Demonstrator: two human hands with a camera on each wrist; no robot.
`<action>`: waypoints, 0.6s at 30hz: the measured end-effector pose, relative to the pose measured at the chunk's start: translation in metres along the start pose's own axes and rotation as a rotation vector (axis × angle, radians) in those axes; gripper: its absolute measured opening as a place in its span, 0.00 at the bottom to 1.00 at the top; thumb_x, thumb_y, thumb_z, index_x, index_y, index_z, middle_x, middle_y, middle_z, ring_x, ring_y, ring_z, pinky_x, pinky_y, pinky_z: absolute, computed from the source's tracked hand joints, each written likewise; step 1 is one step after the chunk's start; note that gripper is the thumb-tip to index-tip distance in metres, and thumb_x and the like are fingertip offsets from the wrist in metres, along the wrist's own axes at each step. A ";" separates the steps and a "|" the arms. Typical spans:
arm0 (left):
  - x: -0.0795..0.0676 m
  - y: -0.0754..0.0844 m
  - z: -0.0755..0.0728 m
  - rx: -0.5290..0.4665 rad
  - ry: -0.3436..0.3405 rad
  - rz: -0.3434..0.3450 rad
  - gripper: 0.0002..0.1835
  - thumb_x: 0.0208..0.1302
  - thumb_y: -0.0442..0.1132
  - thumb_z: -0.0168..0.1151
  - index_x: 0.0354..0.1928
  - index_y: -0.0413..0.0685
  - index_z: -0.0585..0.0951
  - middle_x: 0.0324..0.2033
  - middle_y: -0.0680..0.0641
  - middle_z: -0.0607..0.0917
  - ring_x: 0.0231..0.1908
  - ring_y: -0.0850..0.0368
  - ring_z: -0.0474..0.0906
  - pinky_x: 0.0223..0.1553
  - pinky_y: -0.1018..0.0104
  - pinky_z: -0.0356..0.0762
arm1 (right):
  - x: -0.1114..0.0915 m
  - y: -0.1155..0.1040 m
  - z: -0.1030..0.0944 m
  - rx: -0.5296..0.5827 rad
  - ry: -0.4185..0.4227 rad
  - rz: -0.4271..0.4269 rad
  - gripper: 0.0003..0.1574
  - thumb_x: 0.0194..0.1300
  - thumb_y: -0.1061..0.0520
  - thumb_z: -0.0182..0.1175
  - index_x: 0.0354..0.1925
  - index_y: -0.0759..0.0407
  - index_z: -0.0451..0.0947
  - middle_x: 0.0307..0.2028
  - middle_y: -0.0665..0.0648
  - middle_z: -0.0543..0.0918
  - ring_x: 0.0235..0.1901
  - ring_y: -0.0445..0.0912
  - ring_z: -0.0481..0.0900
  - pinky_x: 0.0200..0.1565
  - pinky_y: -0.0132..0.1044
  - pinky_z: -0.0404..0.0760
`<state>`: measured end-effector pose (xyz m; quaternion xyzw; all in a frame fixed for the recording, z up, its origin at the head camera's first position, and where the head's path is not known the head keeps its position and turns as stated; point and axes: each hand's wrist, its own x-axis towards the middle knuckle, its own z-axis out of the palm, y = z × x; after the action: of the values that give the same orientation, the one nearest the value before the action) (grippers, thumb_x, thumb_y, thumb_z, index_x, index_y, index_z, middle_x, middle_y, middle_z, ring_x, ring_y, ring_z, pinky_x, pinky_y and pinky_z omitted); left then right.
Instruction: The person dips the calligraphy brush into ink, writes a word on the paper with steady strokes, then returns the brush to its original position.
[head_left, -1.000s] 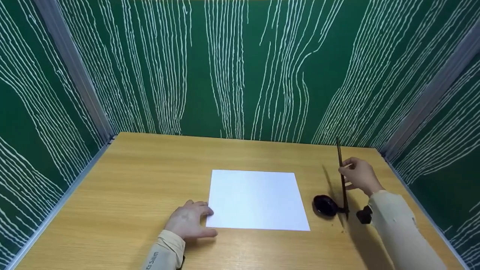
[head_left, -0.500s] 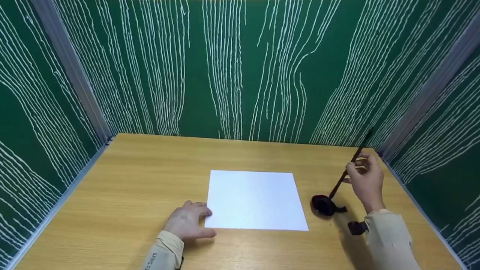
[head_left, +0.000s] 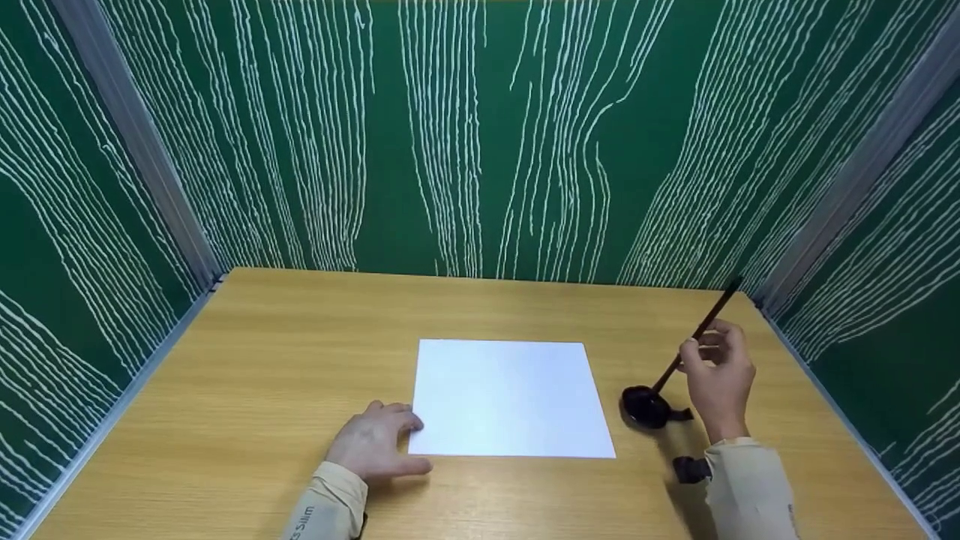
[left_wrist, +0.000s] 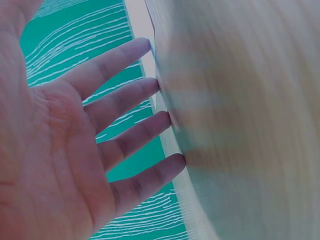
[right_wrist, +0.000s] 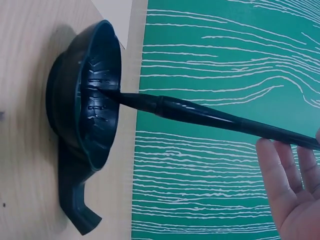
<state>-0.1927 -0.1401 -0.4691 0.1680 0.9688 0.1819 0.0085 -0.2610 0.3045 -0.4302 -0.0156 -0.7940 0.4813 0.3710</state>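
Note:
My right hand (head_left: 718,381) pinches a dark writing brush (head_left: 718,309) partway along its handle. The brush leans to the right, its top end away from the dish. In the right wrist view its dark bristles (right_wrist: 137,101) reach inside the black ink dish (right_wrist: 65,102), against the ridged inner surface. A short bent arm juts from the dish's side. My left hand (head_left: 373,444) rests at the left edge of a white sheet of paper (head_left: 510,397), fingers spread. The left wrist view shows those fingers (left_wrist: 135,135) nearly straight, fingertips down on the surface.
The wooden table (head_left: 300,322) extends around the paper. Green panels (head_left: 510,135) with wavy white lines enclose it at the back and both sides, with grey posts in the corners. A dark wrist device (head_left: 691,470) sits by the right sleeve.
My right hand has brought the brush from the arm beside the dish into the dish, tilting its top to the right, then lowering slightly. The left hand has stayed on the paper's edge.

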 end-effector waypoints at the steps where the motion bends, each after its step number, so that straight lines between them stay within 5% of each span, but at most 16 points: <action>1: 0.000 0.000 0.000 0.003 0.001 0.001 0.31 0.35 0.67 0.60 0.43 0.60 0.78 0.52 0.52 0.75 0.50 0.49 0.68 0.44 0.49 0.70 | -0.001 0.001 0.000 0.003 0.001 0.001 0.17 0.57 0.60 0.53 0.46 0.53 0.68 0.32 0.51 0.75 0.25 0.41 0.76 0.24 0.24 0.78; 18: 0.000 0.000 0.001 0.021 0.000 0.004 0.31 0.35 0.68 0.59 0.42 0.60 0.77 0.53 0.52 0.75 0.49 0.50 0.68 0.44 0.48 0.70 | -0.007 0.005 -0.001 0.027 0.006 0.002 0.16 0.57 0.59 0.53 0.46 0.51 0.69 0.31 0.50 0.76 0.26 0.43 0.75 0.24 0.26 0.78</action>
<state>-0.1930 -0.1393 -0.4701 0.1698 0.9704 0.1718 0.0064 -0.2565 0.3048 -0.4378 -0.0130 -0.7863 0.4923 0.3732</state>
